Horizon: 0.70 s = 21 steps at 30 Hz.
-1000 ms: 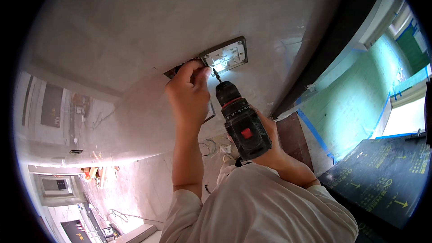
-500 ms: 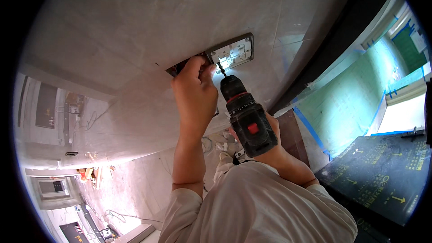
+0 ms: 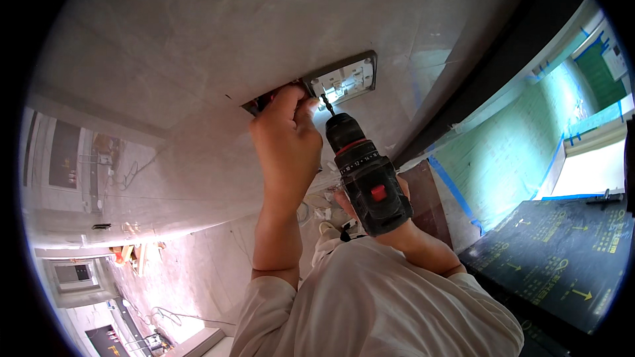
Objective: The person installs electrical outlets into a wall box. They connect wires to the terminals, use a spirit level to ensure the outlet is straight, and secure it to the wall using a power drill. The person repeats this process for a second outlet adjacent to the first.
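A black cordless drill (image 3: pixel 372 188) with a red switch on top is gripped by my right hand (image 3: pixel 395 225), which is mostly hidden beneath it. Its bit (image 3: pixel 327 104) points up at the lower left edge of a pale wall plate (image 3: pixel 354 82), lit bright by the drill's lamp. Left of that plate is an open wall box (image 3: pixel 254 106) with dark wiring inside. My left hand (image 3: pixel 288 132) is at this opening, fingers bent and pinched together beside the bit tip. Whatever they pinch is hidden.
Glossy grey tile wall (image 3: pixel 165 46) surrounds the box. To the right stand a dark door frame (image 3: pixel 476 59) and a black printed board (image 3: pixel 555 251). Green sheeting with blue tape (image 3: pixel 509 152) covers the floor beyond. Loose cable (image 3: pixel 172 317) lies at lower left.
The view has shifted slightly, so the wall plate and drill sit a little further right and lower. Both hands keep nearly the same pose, with the bit still at the plate's edge.
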Each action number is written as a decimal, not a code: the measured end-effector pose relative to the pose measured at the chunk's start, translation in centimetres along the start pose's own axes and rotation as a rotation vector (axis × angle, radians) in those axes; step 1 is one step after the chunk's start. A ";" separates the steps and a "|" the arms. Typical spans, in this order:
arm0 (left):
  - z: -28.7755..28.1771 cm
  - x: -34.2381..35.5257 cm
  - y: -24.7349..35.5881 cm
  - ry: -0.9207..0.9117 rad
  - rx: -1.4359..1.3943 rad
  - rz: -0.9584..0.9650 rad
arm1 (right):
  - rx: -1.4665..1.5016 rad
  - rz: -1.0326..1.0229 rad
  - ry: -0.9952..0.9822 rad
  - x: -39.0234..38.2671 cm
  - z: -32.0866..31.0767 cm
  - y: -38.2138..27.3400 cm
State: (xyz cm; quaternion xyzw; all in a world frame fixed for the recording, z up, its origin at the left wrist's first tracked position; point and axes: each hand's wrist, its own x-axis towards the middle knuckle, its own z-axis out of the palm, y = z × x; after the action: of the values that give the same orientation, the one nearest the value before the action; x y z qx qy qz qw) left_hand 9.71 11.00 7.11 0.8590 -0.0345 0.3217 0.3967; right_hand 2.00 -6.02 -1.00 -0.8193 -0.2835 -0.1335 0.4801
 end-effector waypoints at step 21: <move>0.2 0.1 0.0 0.003 0.008 -0.027 | 0.749 0.355 0.104 -0.2 1.8 -0.7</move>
State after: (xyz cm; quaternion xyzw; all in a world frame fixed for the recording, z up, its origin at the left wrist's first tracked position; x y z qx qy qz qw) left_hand 9.95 10.91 7.06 0.8606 -0.0212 0.3178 0.3974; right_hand 1.36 -4.25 -1.54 -0.6165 -0.1419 0.0224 0.7741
